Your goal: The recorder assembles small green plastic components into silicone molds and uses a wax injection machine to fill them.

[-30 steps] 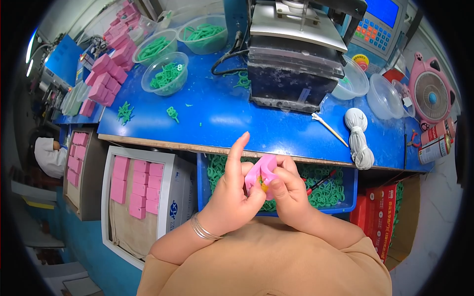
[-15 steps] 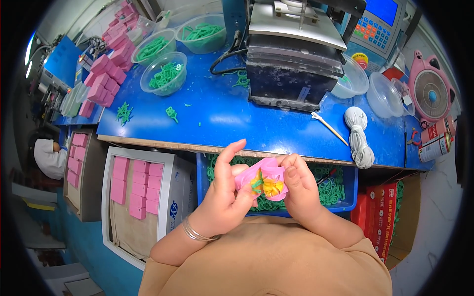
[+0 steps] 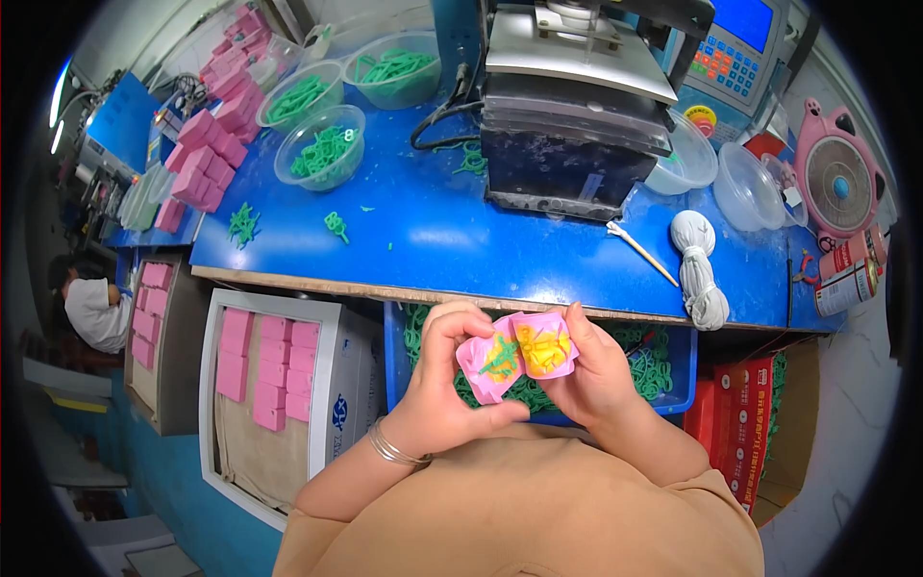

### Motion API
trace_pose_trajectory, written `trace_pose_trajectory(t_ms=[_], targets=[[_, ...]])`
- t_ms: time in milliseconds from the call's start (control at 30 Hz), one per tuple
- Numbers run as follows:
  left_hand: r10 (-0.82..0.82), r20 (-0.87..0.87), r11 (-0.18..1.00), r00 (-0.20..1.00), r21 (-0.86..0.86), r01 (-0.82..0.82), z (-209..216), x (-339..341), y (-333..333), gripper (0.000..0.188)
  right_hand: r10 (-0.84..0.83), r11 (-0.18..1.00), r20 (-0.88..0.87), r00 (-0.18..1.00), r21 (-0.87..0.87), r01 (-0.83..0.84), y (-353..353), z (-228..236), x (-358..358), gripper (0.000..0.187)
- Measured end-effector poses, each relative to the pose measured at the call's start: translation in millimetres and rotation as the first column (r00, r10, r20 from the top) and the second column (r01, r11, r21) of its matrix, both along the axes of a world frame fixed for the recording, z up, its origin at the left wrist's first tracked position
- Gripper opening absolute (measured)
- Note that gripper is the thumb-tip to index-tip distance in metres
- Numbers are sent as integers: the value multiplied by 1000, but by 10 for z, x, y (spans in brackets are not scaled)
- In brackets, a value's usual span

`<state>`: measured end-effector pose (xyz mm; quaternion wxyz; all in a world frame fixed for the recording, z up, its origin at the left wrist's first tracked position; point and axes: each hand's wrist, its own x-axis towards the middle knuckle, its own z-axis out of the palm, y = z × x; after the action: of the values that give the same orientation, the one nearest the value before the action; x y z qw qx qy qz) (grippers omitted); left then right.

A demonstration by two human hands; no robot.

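Observation:
A pink, soft-looking mold with yellow inner faces is folded open in front of my chest. Its left half [image 3: 478, 369] rests in my left hand [image 3: 440, 377], fingers behind it and thumb extended below. On that half's yellow face lies a green molded piece [image 3: 500, 359]. My right hand [image 3: 598, 377] grips the right half [image 3: 545, 346] from the side, thumb along its upper edge; that yellow cavity shows no green piece. The two halves touch along the middle. Beneath both hands is a blue bin [image 3: 684, 380] heaped with green rubbery pieces [image 3: 652, 373].
The blue table [image 3: 433, 231] carries clear bowls [image 3: 320, 144] of green pieces, a black press [image 3: 572, 159], a wooden-handled stick [image 3: 644, 252], a grey cloth bundle [image 3: 705, 279] and a pink fan [image 3: 841, 183]. Pink blocks [image 3: 272, 375] fill a white-framed box at left. A person [image 3: 94, 310] sits far left.
The mold has been spread wider, so both yellow faces now show. My left thumb and index finger have moved off its front, and the right thumb has shifted upward.

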<state>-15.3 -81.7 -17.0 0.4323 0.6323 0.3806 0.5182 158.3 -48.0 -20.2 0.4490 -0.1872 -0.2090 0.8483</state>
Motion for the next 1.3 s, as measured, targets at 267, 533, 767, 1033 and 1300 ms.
trace_pose_trajectory(t_ms=[267, 533, 767, 1033, 1300], targets=[[-42, 686, 936, 727, -227, 269, 110, 49, 66, 66, 110, 994, -55, 992, 4, -110, -11, 111, 55, 47], [14, 899, 840, 438, -249, 483, 42, 3, 123, 62, 392, 637, 752, 530, 193, -746, -49, 285, 80, 32], [148, 834, 746, 532, -447, 493, 56, -35, 79, 52, -437, 461, 589, 680, 795, -393, 104, 303, 86, 29], [246, 619, 653, 746, -675, 344, 80, 56, 2, 58, -682, 114, 434, 588, 858, -501, 251, 478, -46, 29], [131, 646, 781, 752, -534, 323, 19, 51, 60, 47, -596, 215, 453, 664, 886, -412, 294, 481, 137, 14]])
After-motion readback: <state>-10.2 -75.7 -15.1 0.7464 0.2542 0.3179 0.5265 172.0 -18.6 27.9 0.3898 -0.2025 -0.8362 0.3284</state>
